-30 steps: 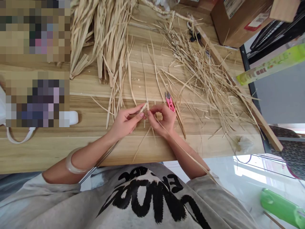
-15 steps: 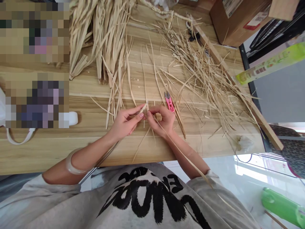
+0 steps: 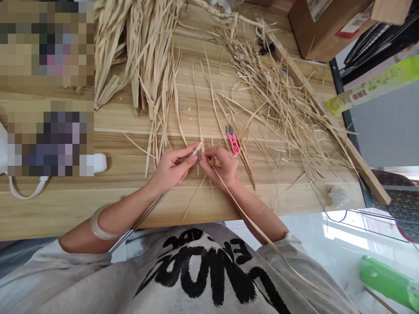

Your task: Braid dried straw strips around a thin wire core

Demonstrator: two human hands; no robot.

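Observation:
Between thumb and fingers, my left hand [image 3: 173,169] pinches a small pale wrapped straw piece [image 3: 198,148] whose tip points up and away from me. Thin dark strands trail back from under that hand along the forearm. My right hand [image 3: 220,165], closed in a pinch right beside it, grips a long straw strip [image 3: 248,212] that runs back over my right forearm to my sleeve. The fingertips of both hands nearly meet. Just beyond my right hand lie pink thread snips [image 3: 233,140], blades pointing away. Loose straw strips lie under and around both hands.
Thick bundles of dried straw [image 3: 144,48] lie at the back left. Scattered thin straw [image 3: 275,91] covers the right, beside a long wooden bar [image 3: 330,122]. A cardboard box [image 3: 327,30] and a yellow-green packet [image 3: 376,85] stand beyond. The far left is pixelated.
My right hand has shifted slightly left, toward the wrapped piece. The strip trailing over my right forearm has moved a little. My left hand stays almost still.

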